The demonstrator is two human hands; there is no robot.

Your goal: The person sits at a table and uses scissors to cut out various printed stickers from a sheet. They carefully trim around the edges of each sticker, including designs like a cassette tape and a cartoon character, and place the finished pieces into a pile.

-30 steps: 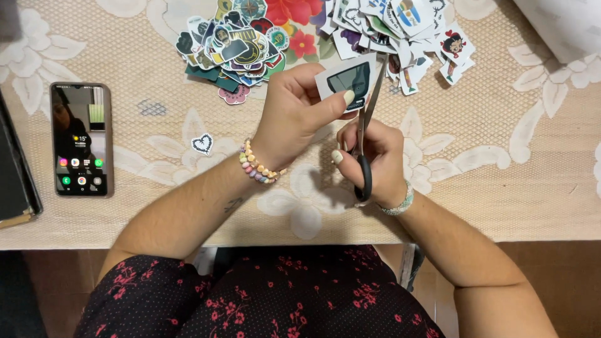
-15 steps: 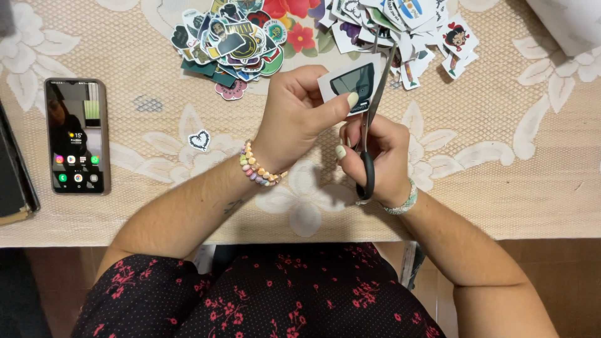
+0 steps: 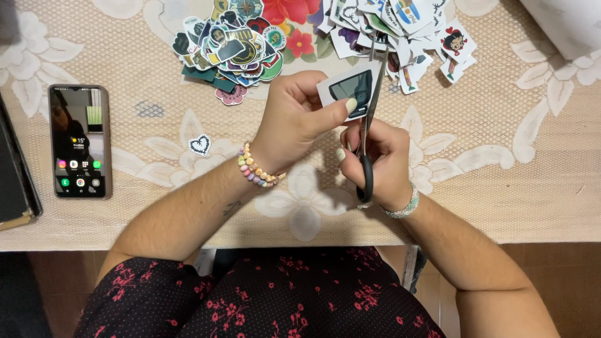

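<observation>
Pinched in the left hand, a small sticker sheet sits above the lace tablecloth, while the right hand grips black-handled scissors, blades along the sheet's right edge, near 2 sticker piles.

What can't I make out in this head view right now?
- Black-handled scissors: the handle loops are hidden inside the right hand.
- Small white paper cut-out with a dark picture: its left end is covered by the left hand.
- Pile of colourful paper cut-outs: cut off by the top edge.
</observation>
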